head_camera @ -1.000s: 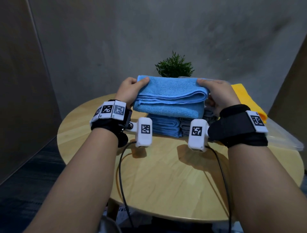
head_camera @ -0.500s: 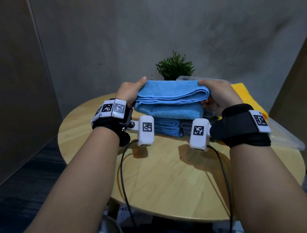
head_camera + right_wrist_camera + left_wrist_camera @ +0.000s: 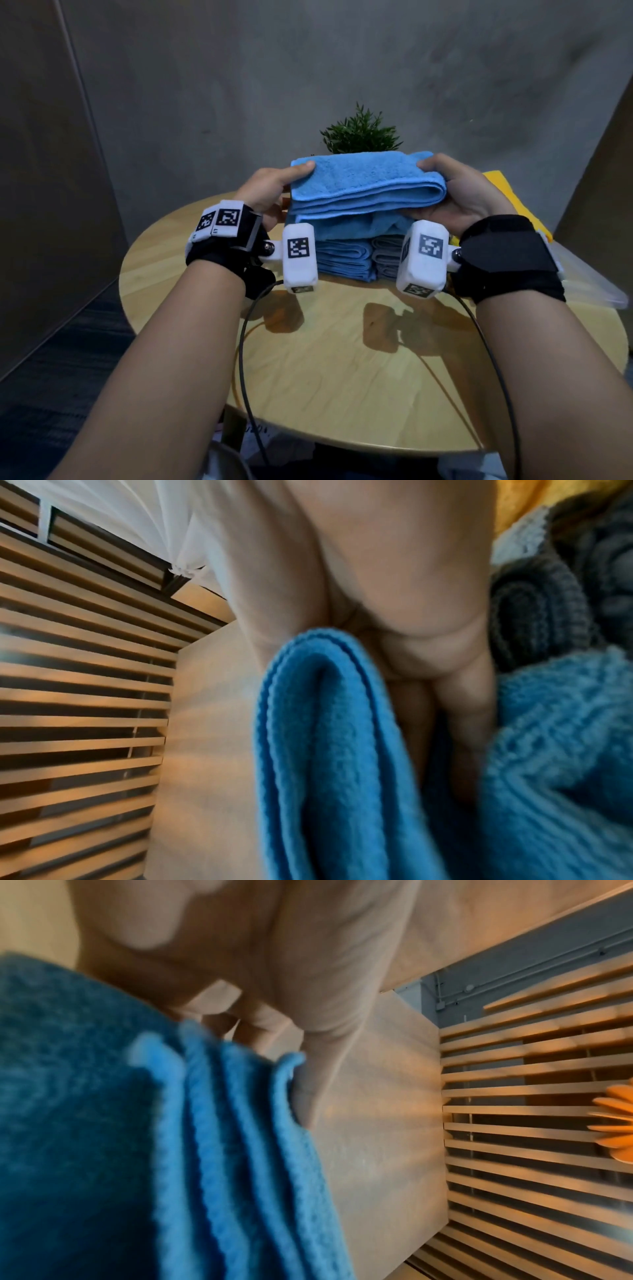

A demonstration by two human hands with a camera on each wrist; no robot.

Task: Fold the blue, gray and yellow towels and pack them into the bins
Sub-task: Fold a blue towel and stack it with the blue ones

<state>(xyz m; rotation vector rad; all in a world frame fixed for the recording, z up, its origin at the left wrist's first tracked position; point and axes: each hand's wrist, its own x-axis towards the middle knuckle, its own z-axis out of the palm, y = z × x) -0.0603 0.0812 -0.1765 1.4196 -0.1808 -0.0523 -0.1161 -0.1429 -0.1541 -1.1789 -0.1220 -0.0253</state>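
Both arms reach out over the round wooden counter (image 3: 342, 359), wrists level, palms turned toward each other. The left hand (image 3: 265, 193) has its thumb laid flat along the top left corner of the folded blue towel (image 3: 366, 186), and the left wrist view shows its fingers (image 3: 260, 1020) tucked under the layered edges, so it pinches that end. The right hand (image 3: 462, 195) mirrors it at the rounded fold on the right: thumb on top, fingers (image 3: 459, 696) curled beneath the cloth. The towel hangs level between the two hands, held up just above a stack of folded blue towels (image 3: 342, 250) at the far middle of the counter.

Right beside that stack sits a pile of folded gray towels (image 3: 387, 255), partly hidden by the white marker block on the right wrist. A yellow towel (image 3: 503, 192) shows behind the right hand, at the far right. A clear plastic bin (image 3: 596, 284) pokes out at the right edge behind the right wristband; what it holds cannot be made out. A small green plant (image 3: 361, 135) stands at the far edge, behind the towel. Black cables trail from both wrists across the near counter.
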